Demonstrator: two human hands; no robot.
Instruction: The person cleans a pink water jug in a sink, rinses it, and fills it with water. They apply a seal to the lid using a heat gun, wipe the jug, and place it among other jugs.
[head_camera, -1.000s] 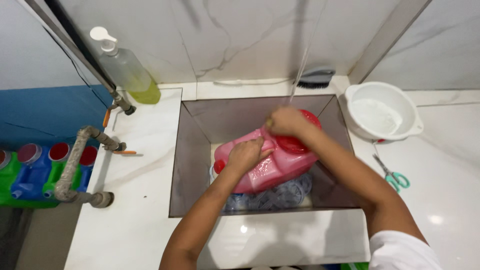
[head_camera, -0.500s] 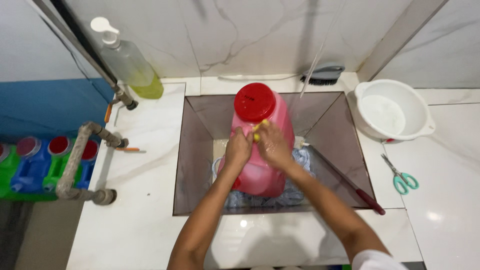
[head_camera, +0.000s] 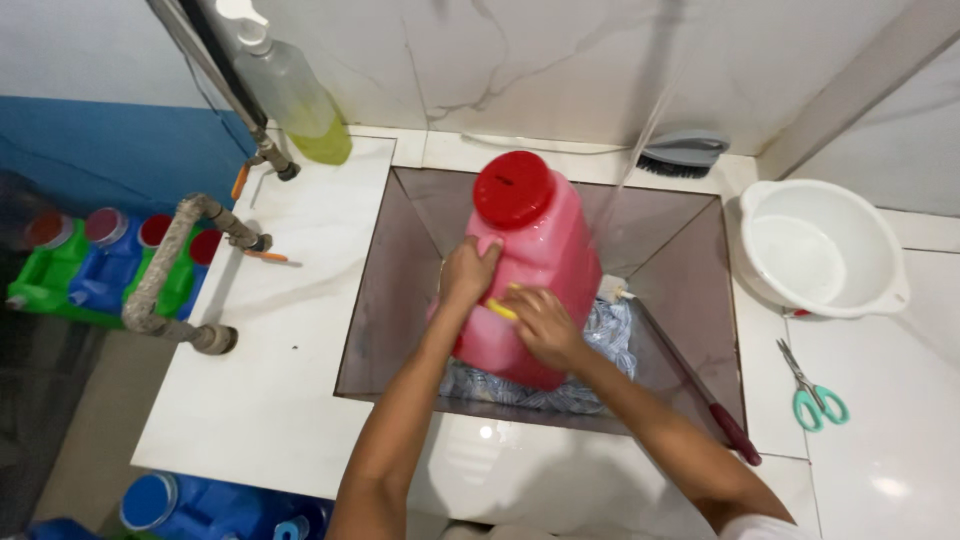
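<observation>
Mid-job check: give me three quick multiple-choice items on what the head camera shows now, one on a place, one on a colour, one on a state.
1. Where are the scissors?
A. in the sink
B. on the counter right of the sink
C. in the basin

2. What colour is the jug's cap?
A. red
B. blue
C. white

3. How is the pink jug held?
A. lying flat, untouched
B. by one hand only
C. upright over the sink, both hands on it

Answers: 1 B, they lie on the white counter below the white basin. 2 A, the cap is red. 3 C, the left hand and right hand both grip it.
</observation>
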